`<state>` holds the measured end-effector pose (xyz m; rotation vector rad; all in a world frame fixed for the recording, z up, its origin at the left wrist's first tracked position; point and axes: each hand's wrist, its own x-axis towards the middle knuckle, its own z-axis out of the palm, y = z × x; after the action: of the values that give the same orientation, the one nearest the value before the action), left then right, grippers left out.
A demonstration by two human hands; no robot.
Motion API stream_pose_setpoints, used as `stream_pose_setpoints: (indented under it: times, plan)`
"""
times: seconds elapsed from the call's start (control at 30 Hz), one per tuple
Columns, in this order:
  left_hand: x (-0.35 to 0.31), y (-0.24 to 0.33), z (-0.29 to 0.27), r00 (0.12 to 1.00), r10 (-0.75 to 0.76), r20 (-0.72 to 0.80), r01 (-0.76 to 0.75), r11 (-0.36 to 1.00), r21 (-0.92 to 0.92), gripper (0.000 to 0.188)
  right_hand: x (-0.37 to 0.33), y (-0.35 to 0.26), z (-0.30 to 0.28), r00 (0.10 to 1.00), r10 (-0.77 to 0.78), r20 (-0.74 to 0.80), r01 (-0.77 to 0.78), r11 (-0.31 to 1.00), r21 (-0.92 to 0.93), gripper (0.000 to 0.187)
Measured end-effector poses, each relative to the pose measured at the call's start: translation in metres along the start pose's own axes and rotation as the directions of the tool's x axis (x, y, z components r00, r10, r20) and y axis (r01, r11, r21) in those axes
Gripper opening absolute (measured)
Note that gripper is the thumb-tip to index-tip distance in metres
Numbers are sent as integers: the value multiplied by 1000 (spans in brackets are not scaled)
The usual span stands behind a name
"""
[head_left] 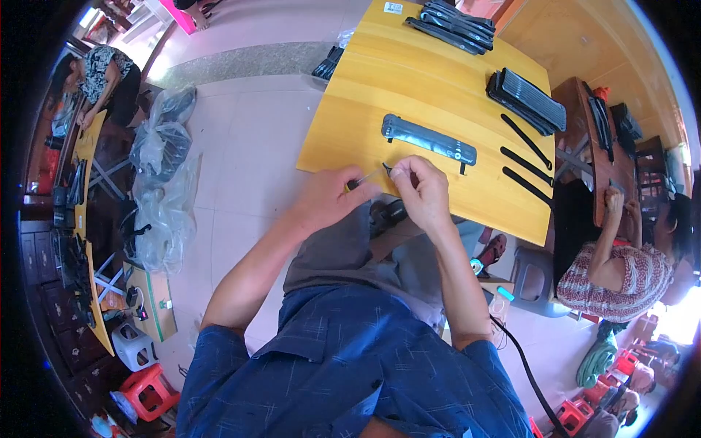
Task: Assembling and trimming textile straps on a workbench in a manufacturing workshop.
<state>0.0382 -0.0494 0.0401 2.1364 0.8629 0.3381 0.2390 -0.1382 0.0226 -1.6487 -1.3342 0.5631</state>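
Over the near edge of the yellow wooden table, my two hands are close together. My left hand is closed around a thin tool with a yellow and black handle. Its slim metal shaft points toward my right hand; I cannot make out the tip. My right hand pinches a small dark piece, too small to name. Just beyond the hands lies a long, flat black pouch-like case, with short black tabs sticking out along its near side.
Three black straps lie to the right of the case. Stacks of flat black cases and a bundle of black pieces sit farther back. A person sits at the right, another at far left. Plastic bags rest on the floor.
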Motion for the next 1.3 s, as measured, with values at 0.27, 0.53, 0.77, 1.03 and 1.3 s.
stream_pose_setpoints:
  times: [0.27,0.53,0.77,1.03,1.3]
  plan:
    - [4,25,5,995,-44,91,80,893,-442,42,-30,-23,2,999,49,2,-47,964,260,8]
    - [-16,45,9,999,23,33,9,678,-735,31,-48,-36,5,976,173,132,-214,670,710,12]
    - [-33,53,30,997,-19,-70,-54,450,-891,31,-60,-60,2,935,271,230,-309,300,903,10]
    - [-47,56,18,947,233,-221,-321,652,-687,26,-78,-81,-23,991,-49,128,-8,912,411,29]
    - [-68,68,18,903,360,-237,-411,557,-722,29,-89,-113,-30,982,-190,-11,190,976,103,36]
